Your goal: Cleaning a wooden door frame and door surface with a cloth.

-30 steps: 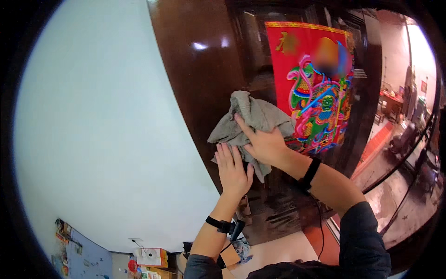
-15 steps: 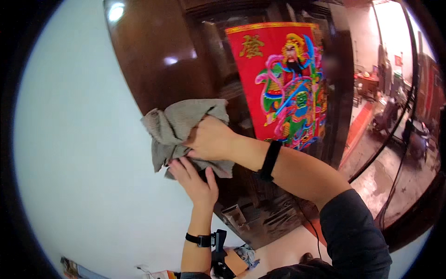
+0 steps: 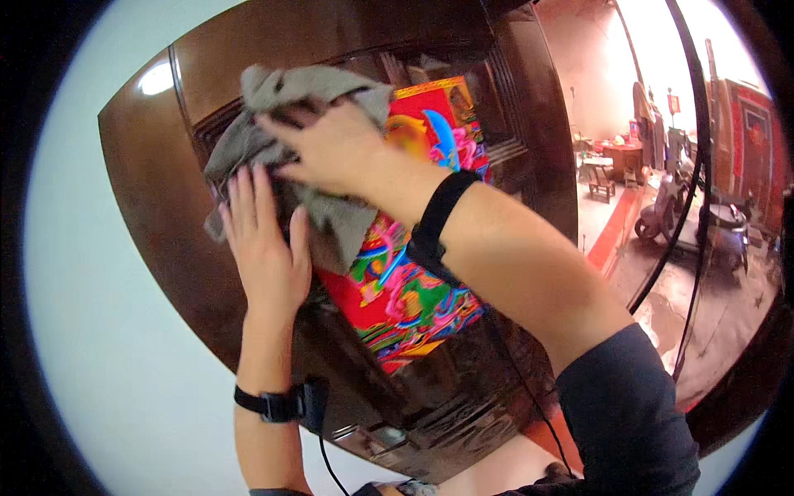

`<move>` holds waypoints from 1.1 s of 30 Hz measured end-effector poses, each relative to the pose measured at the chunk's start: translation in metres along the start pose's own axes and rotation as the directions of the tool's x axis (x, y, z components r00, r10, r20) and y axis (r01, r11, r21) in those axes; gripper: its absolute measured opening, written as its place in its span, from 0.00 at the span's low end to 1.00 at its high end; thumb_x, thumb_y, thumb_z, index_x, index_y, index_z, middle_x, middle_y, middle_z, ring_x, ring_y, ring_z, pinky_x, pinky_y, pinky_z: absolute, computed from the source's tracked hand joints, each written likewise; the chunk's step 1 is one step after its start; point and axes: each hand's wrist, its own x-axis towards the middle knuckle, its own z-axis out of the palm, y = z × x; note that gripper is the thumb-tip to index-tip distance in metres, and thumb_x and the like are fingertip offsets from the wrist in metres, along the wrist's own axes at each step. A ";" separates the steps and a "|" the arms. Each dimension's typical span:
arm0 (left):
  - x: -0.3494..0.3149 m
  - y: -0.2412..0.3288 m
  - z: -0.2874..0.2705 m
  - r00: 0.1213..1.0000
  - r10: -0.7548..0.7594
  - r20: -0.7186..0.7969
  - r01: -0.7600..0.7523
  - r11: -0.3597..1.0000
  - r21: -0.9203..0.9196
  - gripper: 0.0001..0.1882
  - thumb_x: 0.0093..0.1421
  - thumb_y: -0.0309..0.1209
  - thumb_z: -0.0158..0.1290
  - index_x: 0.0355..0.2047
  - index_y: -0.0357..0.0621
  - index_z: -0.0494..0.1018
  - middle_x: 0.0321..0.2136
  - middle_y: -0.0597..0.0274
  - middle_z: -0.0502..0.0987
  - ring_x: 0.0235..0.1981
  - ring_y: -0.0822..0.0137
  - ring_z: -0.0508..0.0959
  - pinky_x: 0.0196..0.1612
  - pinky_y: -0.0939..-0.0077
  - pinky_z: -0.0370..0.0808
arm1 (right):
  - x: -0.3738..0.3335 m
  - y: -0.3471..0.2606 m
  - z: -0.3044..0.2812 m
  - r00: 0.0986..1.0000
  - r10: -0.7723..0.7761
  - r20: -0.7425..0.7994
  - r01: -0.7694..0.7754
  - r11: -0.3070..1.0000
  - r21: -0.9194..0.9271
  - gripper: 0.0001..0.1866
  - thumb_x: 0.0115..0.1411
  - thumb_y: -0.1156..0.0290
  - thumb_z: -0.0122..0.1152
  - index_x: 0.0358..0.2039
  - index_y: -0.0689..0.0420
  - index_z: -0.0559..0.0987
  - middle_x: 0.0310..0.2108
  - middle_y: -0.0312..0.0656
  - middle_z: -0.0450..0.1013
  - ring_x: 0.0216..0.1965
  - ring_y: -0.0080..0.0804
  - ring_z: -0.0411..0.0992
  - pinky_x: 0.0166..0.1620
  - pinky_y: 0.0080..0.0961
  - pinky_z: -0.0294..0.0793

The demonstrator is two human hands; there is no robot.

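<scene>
A crumpled grey cloth (image 3: 343, 223) lies against the dark brown door (image 3: 145, 194) and covers the upper left part of a red poster (image 3: 418, 310). My right hand (image 3: 335, 153) has hold of the cloth and presses it to the door. Its index finger and thumb show; the other fingers are partly lost in the folds. Just below and to the left, my left hand (image 3: 266, 252) lies flat with fingers stretched, their tips at the cloth's lower left edge. Both wrists wear black straps, and a cable hangs from the left one.
A pale wall (image 3: 74, 273) borders the door on the left. To the right a room opens out, with a parked scooter (image 3: 686, 219), a small stool (image 3: 601, 178) and a red table (image 3: 624, 157). Dark cables (image 3: 703, 165) hang on the right side.
Both hands and the cloth have gone up the door, from its left edge beside the poster to over the poster's upper left part. The view has shifted, showing more of the door.
</scene>
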 end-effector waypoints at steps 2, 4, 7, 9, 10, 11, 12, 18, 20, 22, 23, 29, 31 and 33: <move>0.042 0.039 0.022 0.997 0.072 -0.020 -0.072 0.997 0.028 0.37 0.68 0.39 0.53 0.72 0.39 0.55 0.70 0.38 0.59 0.72 0.40 0.58 0.72 0.43 0.51 | -0.005 0.068 -0.004 0.985 -0.015 -0.169 0.000 0.996 -0.091 0.40 0.65 0.38 0.53 0.73 0.37 0.61 0.70 0.51 0.62 0.67 0.51 0.65 0.65 0.46 0.66; 0.073 0.070 0.051 0.993 0.119 -0.015 -0.118 0.991 0.065 0.36 0.69 0.42 0.52 0.72 0.40 0.56 0.70 0.38 0.59 0.71 0.40 0.58 0.73 0.44 0.51 | -0.015 0.120 -0.015 0.994 0.041 -0.104 -0.054 0.990 -0.129 0.41 0.66 0.37 0.52 0.75 0.37 0.56 0.72 0.49 0.60 0.71 0.53 0.59 0.67 0.52 0.60; 0.116 0.121 0.099 0.988 0.155 -0.002 -0.154 0.983 0.103 0.35 0.70 0.44 0.51 0.72 0.42 0.57 0.70 0.39 0.60 0.71 0.39 0.58 0.73 0.45 0.50 | -0.037 0.198 -0.024 0.992 0.095 -0.085 -0.103 0.990 -0.092 0.41 0.65 0.39 0.53 0.75 0.38 0.57 0.73 0.47 0.58 0.72 0.53 0.57 0.69 0.54 0.56; 0.134 0.157 0.131 0.984 0.173 -0.040 -0.168 0.980 0.107 0.35 0.71 0.46 0.49 0.72 0.43 0.57 0.69 0.38 0.61 0.69 0.37 0.60 0.73 0.44 0.51 | -0.061 0.243 -0.010 0.957 0.011 -0.290 -0.049 0.991 -0.123 0.38 0.66 0.44 0.54 0.74 0.39 0.60 0.75 0.46 0.54 0.72 0.52 0.57 0.71 0.55 0.54; 0.136 0.170 0.146 0.985 0.164 -0.057 -0.156 0.980 0.124 0.33 0.71 0.45 0.49 0.71 0.43 0.59 0.68 0.37 0.62 0.68 0.37 0.62 0.72 0.43 0.52 | -0.072 0.254 -0.004 0.956 0.000 -0.293 -0.032 0.994 -0.104 0.37 0.67 0.46 0.55 0.73 0.40 0.61 0.74 0.47 0.55 0.71 0.52 0.58 0.71 0.53 0.54; 0.138 0.180 0.157 0.985 0.156 -0.074 -0.144 0.979 0.142 0.32 0.71 0.44 0.48 0.70 0.43 0.60 0.67 0.35 0.62 0.67 0.36 0.63 0.72 0.42 0.53 | -0.083 0.261 0.004 0.954 -0.012 -0.298 -0.013 0.997 -0.082 0.35 0.67 0.48 0.55 0.73 0.41 0.63 0.73 0.49 0.57 0.70 0.53 0.59 0.71 0.51 0.55; 0.136 0.192 0.169 0.986 0.154 -0.063 -0.144 0.980 0.140 0.32 0.71 0.44 0.48 0.70 0.43 0.60 0.67 0.35 0.62 0.67 0.36 0.63 0.72 0.42 0.53 | -0.095 0.263 0.007 0.961 0.039 -0.275 -0.040 0.999 0.003 0.35 0.67 0.50 0.56 0.72 0.44 0.64 0.71 0.50 0.59 0.69 0.54 0.60 0.71 0.48 0.57; 0.081 0.235 0.185 0.990 0.121 0.072 -0.129 0.985 0.112 0.30 0.67 0.42 0.52 0.59 0.28 0.68 0.60 0.34 0.68 0.61 0.35 0.68 0.65 0.40 0.61 | -0.163 0.262 0.021 0.962 0.120 -0.244 -0.084 0.985 0.153 0.40 0.55 0.53 0.67 0.66 0.56 0.70 0.64 0.54 0.66 0.60 0.56 0.66 0.65 0.46 0.64; 0.069 0.251 0.188 0.981 0.113 0.161 -0.124 0.991 0.058 0.31 0.65 0.43 0.55 0.59 0.28 0.68 0.59 0.35 0.70 0.62 0.38 0.68 0.66 0.41 0.61 | -0.193 0.269 0.027 0.964 0.139 -0.226 -0.110 0.984 0.138 0.42 0.52 0.53 0.69 0.65 0.59 0.71 0.59 0.53 0.67 0.60 0.56 0.66 0.65 0.49 0.64; 0.069 0.249 0.182 0.976 0.102 0.195 -0.116 0.991 0.063 0.33 0.65 0.43 0.55 0.62 0.30 0.65 0.61 0.37 0.68 0.62 0.39 0.67 0.66 0.43 0.61 | -0.190 0.268 0.019 0.956 0.120 -0.267 -0.093 0.989 0.112 0.41 0.52 0.53 0.69 0.63 0.61 0.72 0.57 0.55 0.67 0.60 0.55 0.65 0.65 0.48 0.63; 0.071 0.243 0.176 0.974 0.094 0.207 -0.113 0.990 0.082 0.34 0.65 0.43 0.56 0.64 0.31 0.64 0.62 0.38 0.67 0.63 0.39 0.67 0.66 0.44 0.62 | -0.183 0.263 0.014 0.960 0.130 -0.248 -0.103 0.988 0.118 0.41 0.52 0.52 0.68 0.63 0.61 0.72 0.57 0.55 0.67 0.60 0.55 0.65 0.65 0.48 0.62; 0.116 0.214 0.162 0.994 0.100 0.043 -0.104 0.990 0.097 0.38 0.64 0.41 0.56 0.68 0.33 0.59 0.65 0.38 0.65 0.65 0.39 0.65 0.68 0.46 0.61 | -0.111 0.262 -0.010 0.905 0.057 -0.422 -0.062 0.998 0.001 0.33 0.59 0.49 0.61 0.57 0.62 0.75 0.54 0.54 0.69 0.55 0.53 0.67 0.61 0.47 0.65; 0.119 0.197 0.153 0.996 0.089 0.022 -0.091 0.990 0.106 0.37 0.64 0.41 0.56 0.67 0.32 0.59 0.64 0.35 0.65 0.65 0.38 0.65 0.68 0.45 0.59 | -0.089 0.246 -0.013 0.934 0.020 -0.356 -0.004 0.999 0.046 0.30 0.58 0.52 0.61 0.53 0.62 0.77 0.52 0.51 0.70 0.54 0.51 0.67 0.58 0.46 0.67; 0.112 0.172 0.138 0.999 -0.018 0.035 0.010 0.977 0.211 0.36 0.63 0.40 0.56 0.65 0.30 0.59 0.62 0.33 0.65 0.65 0.36 0.64 0.69 0.45 0.58 | -0.070 0.214 -0.010 0.948 -0.079 -0.309 0.123 0.984 0.128 0.28 0.56 0.58 0.63 0.54 0.62 0.76 0.54 0.53 0.69 0.55 0.53 0.68 0.59 0.46 0.68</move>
